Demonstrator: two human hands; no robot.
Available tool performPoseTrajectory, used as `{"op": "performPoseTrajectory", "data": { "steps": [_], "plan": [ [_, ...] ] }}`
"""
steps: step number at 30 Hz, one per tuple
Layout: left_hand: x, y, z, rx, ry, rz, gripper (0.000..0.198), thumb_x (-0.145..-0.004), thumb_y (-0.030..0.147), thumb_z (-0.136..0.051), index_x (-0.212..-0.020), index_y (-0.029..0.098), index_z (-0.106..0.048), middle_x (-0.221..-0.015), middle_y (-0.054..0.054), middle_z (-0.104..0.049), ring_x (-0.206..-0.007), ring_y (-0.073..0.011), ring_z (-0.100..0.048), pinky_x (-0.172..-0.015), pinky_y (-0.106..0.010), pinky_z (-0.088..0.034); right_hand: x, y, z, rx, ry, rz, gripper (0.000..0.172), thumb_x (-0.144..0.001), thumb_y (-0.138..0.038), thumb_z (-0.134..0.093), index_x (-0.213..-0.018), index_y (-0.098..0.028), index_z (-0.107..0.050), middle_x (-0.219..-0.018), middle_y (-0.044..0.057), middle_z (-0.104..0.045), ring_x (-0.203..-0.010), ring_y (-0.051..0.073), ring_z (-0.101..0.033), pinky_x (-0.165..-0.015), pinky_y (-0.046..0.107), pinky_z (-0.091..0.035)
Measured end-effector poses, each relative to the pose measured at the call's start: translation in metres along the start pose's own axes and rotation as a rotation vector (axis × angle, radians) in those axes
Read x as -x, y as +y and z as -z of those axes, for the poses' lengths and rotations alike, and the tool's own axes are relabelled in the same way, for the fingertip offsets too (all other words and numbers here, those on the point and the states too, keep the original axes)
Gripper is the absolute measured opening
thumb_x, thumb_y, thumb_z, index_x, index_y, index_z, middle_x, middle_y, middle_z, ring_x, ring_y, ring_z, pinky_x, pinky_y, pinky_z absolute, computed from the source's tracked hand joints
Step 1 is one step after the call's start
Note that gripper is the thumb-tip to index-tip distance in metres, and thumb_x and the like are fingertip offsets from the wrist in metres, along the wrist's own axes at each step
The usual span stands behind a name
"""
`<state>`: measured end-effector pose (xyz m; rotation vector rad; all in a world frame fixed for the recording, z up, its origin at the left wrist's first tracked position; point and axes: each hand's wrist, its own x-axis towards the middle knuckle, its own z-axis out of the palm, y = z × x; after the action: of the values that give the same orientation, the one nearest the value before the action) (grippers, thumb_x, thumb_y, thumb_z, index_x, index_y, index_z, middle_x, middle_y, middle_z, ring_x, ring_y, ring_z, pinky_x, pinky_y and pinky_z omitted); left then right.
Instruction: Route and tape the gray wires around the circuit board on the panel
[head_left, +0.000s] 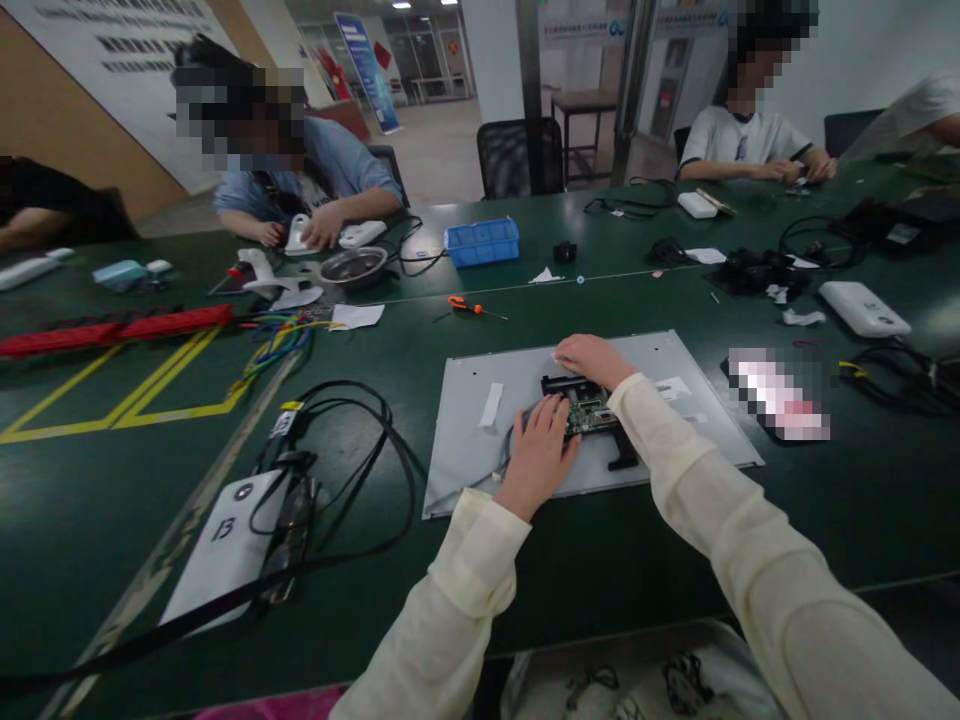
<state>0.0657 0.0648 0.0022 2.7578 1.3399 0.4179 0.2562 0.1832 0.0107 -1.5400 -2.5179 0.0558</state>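
A grey metal panel (465, 400), seemingly the back of a flat screen, lies flat on the table. On its middle sits a green circuit board (591, 416) with a black bracket (621, 450) around it. My left hand (541, 455) lies over the board's left side, fingers stretched and a little apart, beside a grey cable (480, 482). My right hand (596, 360) is beyond the board near the bracket's far end. Its fingers are bent together, with a small whitish bit at the tips that I cannot name. A white paper strip (491, 405) lies on the panel.
An orange-handled screwdriver (466, 305) and a blue basket (482, 243) lie beyond the panel. To the left are a white power bank (225, 540) and looped black cables (390, 440). A phone (780, 395) lies right. Co-workers sit across the table (360, 600).
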Motion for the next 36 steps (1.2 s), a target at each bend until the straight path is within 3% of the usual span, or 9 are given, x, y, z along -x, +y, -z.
{"op": "performPoseTrajectory", "data": {
  "steps": [7, 13, 17, 23, 29, 36],
  "plan": [
    [0.000, -0.001, 0.000, 0.009, -0.008, -0.006, 0.047, -0.095, 0.034, -0.039, -0.139, 0.017, -0.039, -0.147, -0.012, -0.043, -0.139, -0.0248, -0.034, -0.112, -0.051, -0.028, 0.005, -0.005, 0.003, 0.071, 0.005, -0.048, 0.031, -0.098, -0.022, -0.041, -0.101, -0.008, -0.068, -0.105, 0.019, -0.069, -0.102, 0.023, -0.062, -0.084, 0.029, -0.043],
    [0.000, 0.000, 0.000, 0.008, -0.007, -0.004, 0.046, -0.096, 0.034, -0.038, -0.139, 0.018, -0.040, -0.148, -0.012, -0.041, -0.139, -0.0254, -0.033, -0.113, -0.051, -0.027, 0.008, 0.001, 0.009, 0.089, -0.042, 0.038, 0.023, -0.094, -0.025, -0.052, -0.105, -0.013, -0.068, -0.111, 0.014, -0.068, -0.105, 0.021, -0.061, -0.085, 0.027, -0.043],
    [0.000, 0.000, 0.000, 0.005, -0.009, -0.006, 0.046, -0.096, 0.034, -0.038, -0.139, 0.019, -0.039, -0.148, -0.012, -0.042, -0.139, -0.0251, -0.033, -0.113, -0.050, -0.027, 0.004, 0.000, 0.009, 0.113, -0.047, 0.053, 0.026, -0.096, -0.023, -0.047, -0.104, -0.011, -0.068, -0.110, 0.016, -0.068, -0.104, 0.023, -0.062, -0.084, 0.029, -0.043],
    [0.001, -0.001, -0.001, 0.000, -0.007, -0.014, 0.047, -0.095, 0.034, -0.039, -0.139, 0.018, -0.039, -0.148, -0.012, -0.042, -0.139, -0.0255, -0.033, -0.112, -0.050, -0.028, 0.000, -0.007, 0.005, 0.160, -0.023, 0.013, 0.029, -0.097, -0.018, -0.042, -0.104, -0.009, -0.068, -0.108, 0.016, -0.069, -0.103, 0.024, -0.062, -0.082, 0.031, -0.044],
    [0.001, 0.000, -0.001, -0.010, 0.009, -0.011, 0.047, -0.095, 0.034, -0.041, -0.139, 0.018, -0.040, -0.147, -0.012, -0.042, -0.139, -0.0256, -0.034, -0.112, -0.049, -0.028, 0.010, -0.016, 0.015, 0.194, -0.002, -0.030, 0.030, -0.098, -0.020, -0.039, -0.100, -0.010, -0.068, -0.104, 0.017, -0.069, -0.097, 0.024, -0.064, -0.078, 0.031, -0.045],
    [0.000, -0.001, -0.001, 0.008, 0.005, -0.014, 0.047, -0.094, 0.035, -0.041, -0.138, 0.018, -0.040, -0.147, -0.013, -0.042, -0.139, -0.0258, -0.034, -0.112, -0.050, -0.028, 0.025, -0.035, 0.015, 0.198, -0.037, 0.001, 0.022, -0.093, -0.013, -0.046, -0.094, -0.011, -0.068, -0.097, 0.016, -0.071, -0.093, 0.025, -0.066, -0.077, 0.032, -0.045]
  ]
}}
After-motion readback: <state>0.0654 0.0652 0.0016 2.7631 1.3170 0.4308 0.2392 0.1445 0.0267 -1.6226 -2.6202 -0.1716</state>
